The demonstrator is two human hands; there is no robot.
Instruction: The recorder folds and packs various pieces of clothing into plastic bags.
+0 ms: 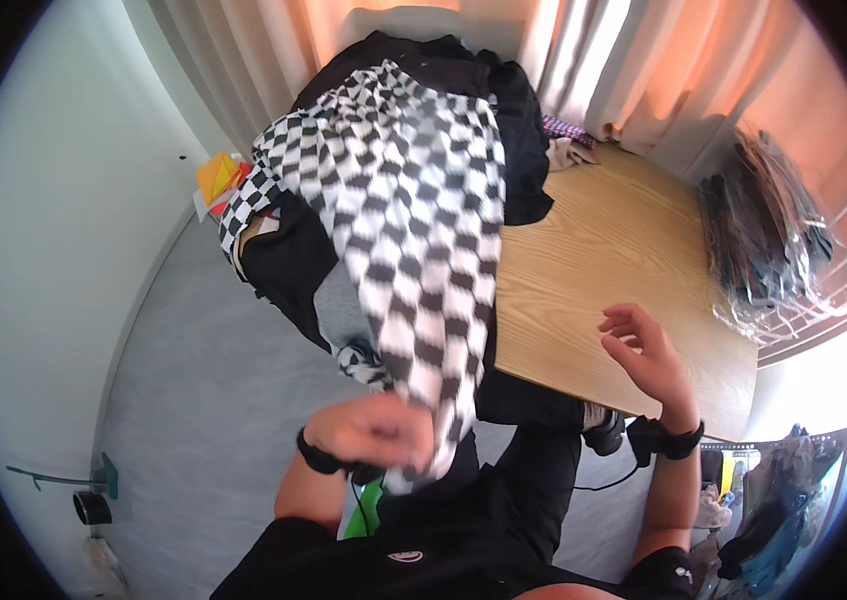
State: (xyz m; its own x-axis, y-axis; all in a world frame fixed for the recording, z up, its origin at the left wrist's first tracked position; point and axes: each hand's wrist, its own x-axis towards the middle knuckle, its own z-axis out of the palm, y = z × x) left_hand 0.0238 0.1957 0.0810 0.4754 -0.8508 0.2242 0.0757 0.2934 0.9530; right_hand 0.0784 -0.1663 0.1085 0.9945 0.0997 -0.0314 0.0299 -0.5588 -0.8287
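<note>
A long black-and-white checkered cloth stretches from the clothes pile toward my body, narrowing at its near end. My left hand, somewhat blurred, is closed at that near end, and a bit of the cloth hangs below it. Whether the cloth is a garment I cannot tell. Over the front part of the wooden table, my right hand is raised with loosely bent fingers apart and nothing in it. Black clothes lie under and behind the checkered cloth. A grey cloth shows below its left edge.
Plastic-wrapped dark garments are stacked at the table's right side. Curtains hang behind. Yellow and orange papers stick out at the pile's left. A rack with bagged items stands at lower right, and a green dustpan-like tool at lower left.
</note>
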